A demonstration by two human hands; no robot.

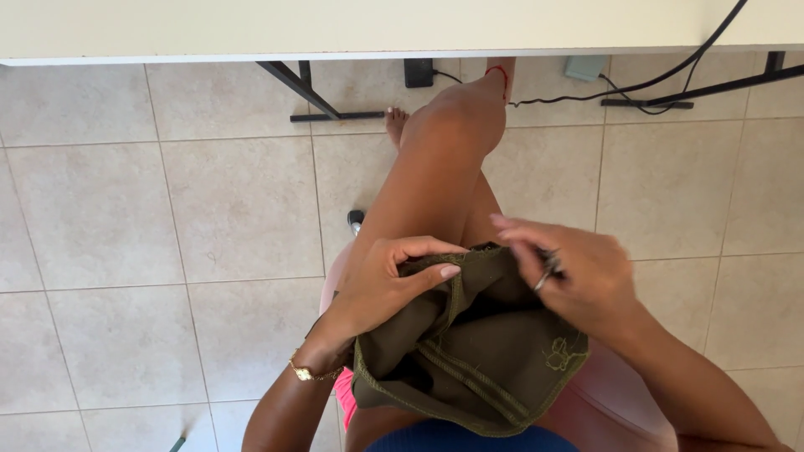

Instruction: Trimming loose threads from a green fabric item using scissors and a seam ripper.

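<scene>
A dark olive-green cloth (477, 351) with lighter stitched seams lies bunched on my lap. My left hand (385, 289) grips its upper left edge, thumb pressed on top of the fabric. My right hand (578, 276) hovers over the cloth's upper right corner, blurred, pinching a small thin metal thing (546, 274) between its fingers; what it is I cannot tell. A gold bracelet (308, 373) sits on my left wrist. My crossed legs stretch away under the cloth.
A pale table edge (377, 52) runs across the top, with black metal legs (306, 94) and black cables (662, 79) on the beige tiled floor (167, 218). A pink seat (611, 398) is under me. My foot (395, 121) rests near the table leg.
</scene>
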